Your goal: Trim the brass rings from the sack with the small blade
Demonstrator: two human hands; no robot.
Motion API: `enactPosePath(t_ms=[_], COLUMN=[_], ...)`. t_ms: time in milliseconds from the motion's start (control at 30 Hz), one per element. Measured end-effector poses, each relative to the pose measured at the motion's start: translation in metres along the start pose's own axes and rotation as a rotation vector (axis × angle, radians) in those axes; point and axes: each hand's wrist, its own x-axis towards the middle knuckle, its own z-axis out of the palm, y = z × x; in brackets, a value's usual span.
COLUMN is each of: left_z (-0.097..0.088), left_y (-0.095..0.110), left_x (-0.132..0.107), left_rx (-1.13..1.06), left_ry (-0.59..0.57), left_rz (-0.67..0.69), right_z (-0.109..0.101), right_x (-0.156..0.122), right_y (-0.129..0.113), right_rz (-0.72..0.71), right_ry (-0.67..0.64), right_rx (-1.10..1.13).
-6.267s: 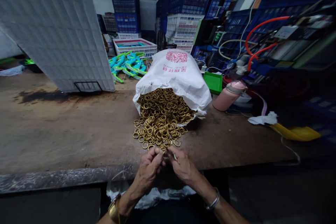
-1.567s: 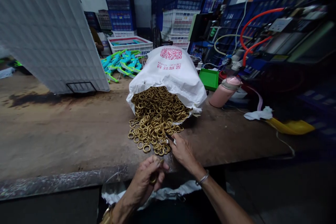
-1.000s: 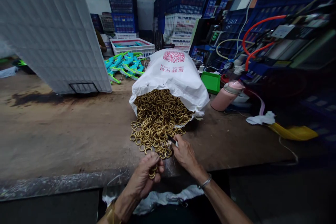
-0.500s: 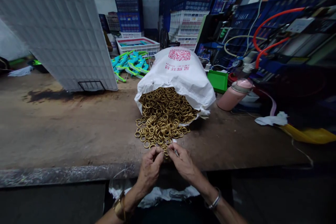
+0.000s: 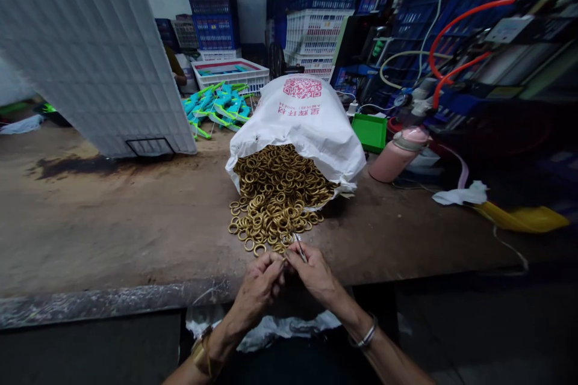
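Observation:
Both my hands meet at the near end of a spill of gold-coloured rings [image 5: 271, 219], just above the table's front edge. My left hand [image 5: 261, 281] is closed in a pinch, its fingertips almost touching those of the right. What sits between them is too small and hidden to make out. My right hand [image 5: 313, 271] is closed too, with a thin, pointed metal tool [image 5: 301, 251] sticking up from its fingers. Beyond the hands a white woven sack [image 5: 300, 114] with red print lies on its side, its mouth toward me, full of the same rings.
A ribbed pale panel [image 5: 112, 54] stands on the left of the brown table [image 5: 112, 222]. Behind are teal-and-green plastic pieces [image 5: 219, 105] and a white crate [image 5: 232, 76]. To the right are a green tray [image 5: 370, 132], a pink bottle [image 5: 397, 156] and a yellow bag [image 5: 521, 216].
The view has shifted slightly. My fingertips have drawn closer together, and the metal tool in my right hand now points up more visibly. The sack and ring pile look the same.

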Motion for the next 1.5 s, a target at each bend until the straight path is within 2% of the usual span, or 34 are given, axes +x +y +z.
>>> enactPosePath(t_ms=[167,367,500,633,767,933,1100,1200,1333,1400,1500], left_z=[-0.004,-0.006,-0.006,-0.006,-0.007,-0.007,-0.005,-0.003,-0.002,-0.003,-0.006], left_y=[-0.010,-0.015,-0.012,-0.010,-0.011,-0.010,-0.003,0.002,0.008,0.010,0.007], left_x=[0.002,0.001,0.002,0.002,0.000,0.002,-0.005,-0.017,-0.022,-0.017,-0.008], left_rx=[-0.082,-0.227,-0.282,-0.252,-0.186,-0.133,-0.070,-0.070,-0.297,-0.402,-0.454], left_ry=[0.011,-0.041,-0.034,-0.031,-0.034,-0.035,-0.054,-0.103,-0.191,-0.158,-0.074], left_rz=[0.001,-0.008,0.005,0.035,0.058,0.115,0.187,0.158,0.070,0.027,-0.005], right_z=[0.000,-0.001,-0.002,-0.002,-0.001,0.000,-0.008,-0.019,-0.030,-0.029,-0.024], right_x=[-0.001,-0.004,-0.007,-0.012,-0.013,-0.012,-0.010,-0.005,0.003,0.005,0.005], right_y=[0.000,-0.004,-0.001,-0.001,-0.002,0.000,0.005,0.013,0.022,0.023,0.024], right_rz=[-0.034,-0.049,-0.079,-0.143,-0.123,-0.148,-0.172,-0.100,-0.006,0.003,0.018], right_ry=[-0.022,-0.058,0.006,-0.083,-0.137,-0.156,-0.250,-0.161,0.029,0.086,0.105], right_rx=[-0.001,0.016,-0.147,-0.436,-0.605,-0.662,-0.653,-0.725,-0.761,-0.761,-0.748])
